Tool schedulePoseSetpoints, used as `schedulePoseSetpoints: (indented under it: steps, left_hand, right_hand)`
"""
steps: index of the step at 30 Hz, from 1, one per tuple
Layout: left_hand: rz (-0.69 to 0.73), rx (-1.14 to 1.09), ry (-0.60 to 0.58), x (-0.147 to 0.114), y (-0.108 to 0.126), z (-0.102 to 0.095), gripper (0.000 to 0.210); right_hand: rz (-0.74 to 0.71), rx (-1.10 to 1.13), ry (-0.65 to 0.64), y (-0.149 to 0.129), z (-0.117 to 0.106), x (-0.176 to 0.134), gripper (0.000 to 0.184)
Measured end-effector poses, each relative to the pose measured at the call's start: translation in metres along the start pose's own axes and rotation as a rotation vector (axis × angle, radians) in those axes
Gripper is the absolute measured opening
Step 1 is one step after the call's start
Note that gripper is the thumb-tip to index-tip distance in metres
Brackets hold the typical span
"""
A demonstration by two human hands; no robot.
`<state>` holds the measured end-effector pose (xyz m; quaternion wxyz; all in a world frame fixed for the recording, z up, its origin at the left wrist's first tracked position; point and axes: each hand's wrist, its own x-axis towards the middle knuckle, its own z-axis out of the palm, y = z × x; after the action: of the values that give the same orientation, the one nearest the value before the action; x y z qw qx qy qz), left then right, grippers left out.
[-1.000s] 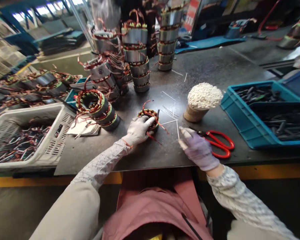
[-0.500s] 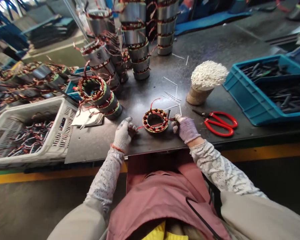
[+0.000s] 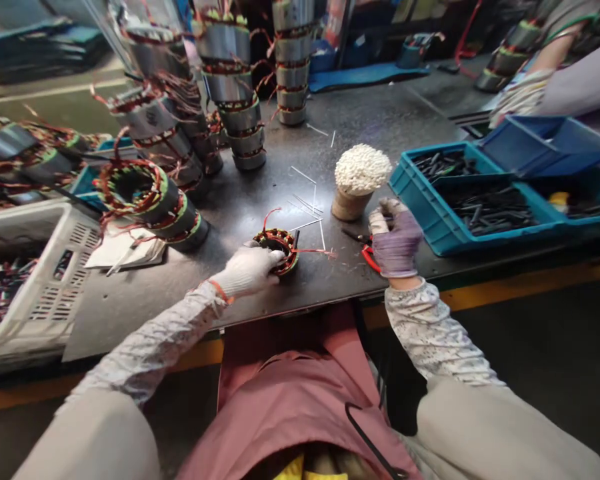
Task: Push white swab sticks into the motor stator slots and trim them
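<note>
Left hand [image 3: 253, 268] is grasping the copper-wound ring [image 3: 292, 263] at its near-left side; ring is lying on the dark surface [image 3: 375, 120], close to the front edge. Right hand [image 3: 396, 240], fingers bent, is covering part of the red-handled cutters [image 3: 371, 259]; cannot tell whether it is gripping them. Thin white sticks [image 3: 323, 235] are lying just beyond the ring. Tan holder [image 3: 350, 204] is standing near the cutters.
</note>
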<state>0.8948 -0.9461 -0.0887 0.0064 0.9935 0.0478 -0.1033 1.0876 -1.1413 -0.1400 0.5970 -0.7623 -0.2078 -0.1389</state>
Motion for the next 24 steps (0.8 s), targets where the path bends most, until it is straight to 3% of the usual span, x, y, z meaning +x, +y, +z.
schedulePoseSetpoints:
  steps: [1,3,8,12,15,17,21,24]
  left_hand:
    - [0.022,0.018,-0.077,0.009,-0.009,-0.005,0.051]
    - [0.038,0.014,-0.12,0.017,-0.019,-0.01,0.047]
    - [0.03,0.095,-0.051,0.003,-0.007,-0.007,0.042]
    - [-0.021,0.06,-0.029,-0.008,-0.006,-0.006,0.038]
    - [0.032,0.012,0.066,-0.008,-0.016,-0.003,0.048]
    - [0.094,-0.07,0.1,-0.003,-0.022,0.001,0.043]
    - [0.072,-0.298,0.034,0.01,-0.027,0.009,0.027]
    - [0.038,-0.214,0.015,0.011,-0.025,0.009,0.031]
  right_hand:
    - [-0.082,-0.093,-0.008,-0.001,0.0,0.01,0.029]
    - [-0.152,-0.233,-0.056,-0.005,0.004,0.028,0.026]
    - [-0.168,-0.527,-0.187,-0.016,0.024,0.05,0.029]
    - [-0.206,-0.656,-0.17,-0.011,0.031,0.053,0.033]
    - [-0.29,-0.5,-0.049,-0.006,0.029,0.058,0.031]
    - [-0.313,-0.303,-0.016,-0.006,0.026,0.061,0.028]
    - [-0.23,0.071,-0.248,-0.016,0.019,0.063,0.035]
    - [-0.156,0.178,-0.426,-0.021,0.015,0.061,0.046]
